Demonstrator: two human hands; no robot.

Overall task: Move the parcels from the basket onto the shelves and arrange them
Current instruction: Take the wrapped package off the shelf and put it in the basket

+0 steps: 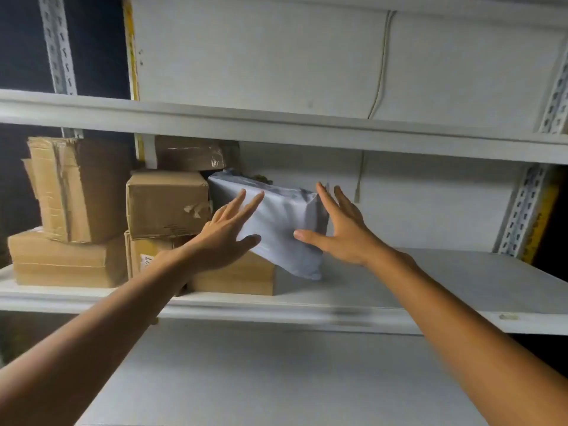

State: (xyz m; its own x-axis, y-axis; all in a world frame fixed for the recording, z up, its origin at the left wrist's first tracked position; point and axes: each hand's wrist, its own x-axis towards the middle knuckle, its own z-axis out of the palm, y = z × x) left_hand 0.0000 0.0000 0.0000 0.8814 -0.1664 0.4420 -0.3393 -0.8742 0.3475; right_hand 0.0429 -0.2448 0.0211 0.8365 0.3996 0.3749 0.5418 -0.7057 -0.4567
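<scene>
Grey plastic-wrapped parcel point(276, 222) tilted on the middle shelf point(430, 281), leaning on a low box point(239, 278) beside stacked cardboard boxes point(167, 204) toward the shelf's left end, left hand point(227, 232) and right hand point(341, 232) flat against its sides, fingers straight

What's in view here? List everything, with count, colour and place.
cardboard boxes: at least five, brown, stacked at left of the middle shelf
parcel: one, grey, tilted against the boxes on the middle shelf
shelves: three boards, white, one above another
slotted uprights: two, grey, left and right edges
cable: one, pale, hanging down the back wall
left hand: one, open, straight fingers on the parcel's front
right hand: one, open, at the parcel's right side
</scene>
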